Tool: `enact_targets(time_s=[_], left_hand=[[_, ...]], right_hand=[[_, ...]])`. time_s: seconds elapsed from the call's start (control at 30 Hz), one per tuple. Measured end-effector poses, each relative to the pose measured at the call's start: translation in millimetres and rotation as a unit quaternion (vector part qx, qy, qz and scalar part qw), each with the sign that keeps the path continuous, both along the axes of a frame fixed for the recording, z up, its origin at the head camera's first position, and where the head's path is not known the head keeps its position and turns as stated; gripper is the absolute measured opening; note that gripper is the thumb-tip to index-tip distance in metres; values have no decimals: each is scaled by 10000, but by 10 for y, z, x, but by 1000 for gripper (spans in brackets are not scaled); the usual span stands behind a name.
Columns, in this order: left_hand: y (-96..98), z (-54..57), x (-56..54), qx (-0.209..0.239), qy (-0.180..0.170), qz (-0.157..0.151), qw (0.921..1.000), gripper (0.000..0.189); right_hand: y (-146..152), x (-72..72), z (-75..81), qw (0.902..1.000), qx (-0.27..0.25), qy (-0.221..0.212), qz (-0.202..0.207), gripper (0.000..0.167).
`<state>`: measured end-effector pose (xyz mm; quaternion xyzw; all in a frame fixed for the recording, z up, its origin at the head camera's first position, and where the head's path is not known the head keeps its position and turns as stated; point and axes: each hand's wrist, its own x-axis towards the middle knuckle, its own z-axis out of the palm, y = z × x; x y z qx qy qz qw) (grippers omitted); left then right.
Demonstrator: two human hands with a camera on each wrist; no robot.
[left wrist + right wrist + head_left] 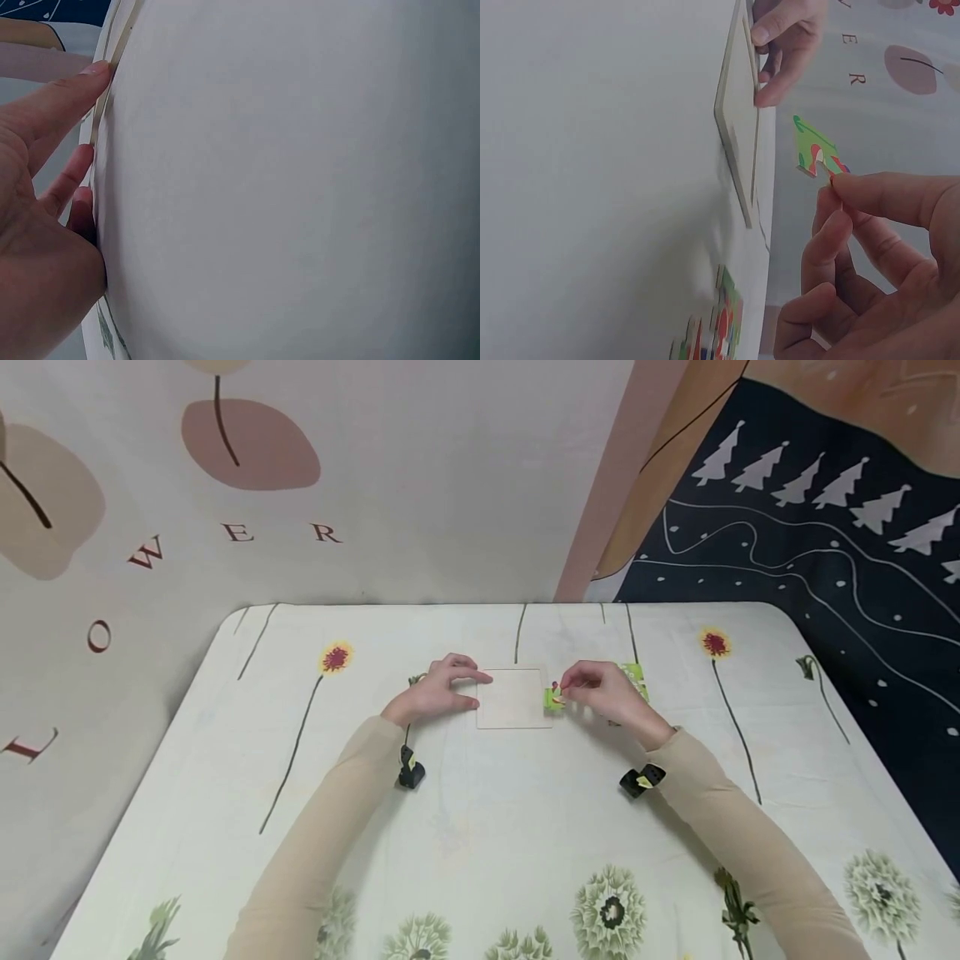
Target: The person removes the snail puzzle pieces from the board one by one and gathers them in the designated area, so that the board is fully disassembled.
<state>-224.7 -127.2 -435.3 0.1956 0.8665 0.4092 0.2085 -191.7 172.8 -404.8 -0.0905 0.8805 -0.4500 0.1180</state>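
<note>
A pale square puzzle board with a thin raised rim lies flat near the far side of the table. My left hand rests at its left side, fingers spread, with the fingertips touching the rim. In the right wrist view, my right hand pinches a green puzzle piece with red markings between thumb and index finger. That piece is held up in the air, just off the board's right edge. More puzzle pieces lie on the table beneath my right hand, partly hidden by it in the head view.
A white cloth with printed flowers covers the table. Behind it stands a pale backdrop with red letters, and a dark one with white trees is on the right. Each wrist carries a small black camera.
</note>
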Motion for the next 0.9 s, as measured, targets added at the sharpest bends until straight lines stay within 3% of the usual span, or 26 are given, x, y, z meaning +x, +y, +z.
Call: enact_targets(time_s=[0.57,0.9], left_hand=[[0,-27,-6,-51,207,-58,9998,43],[2,-6,18,-68,254,-35,9996,43]], right_hand=[[336,54,-106,9996,96,-283,4,14],[440,36,-140,9980,548,-193,247,9]])
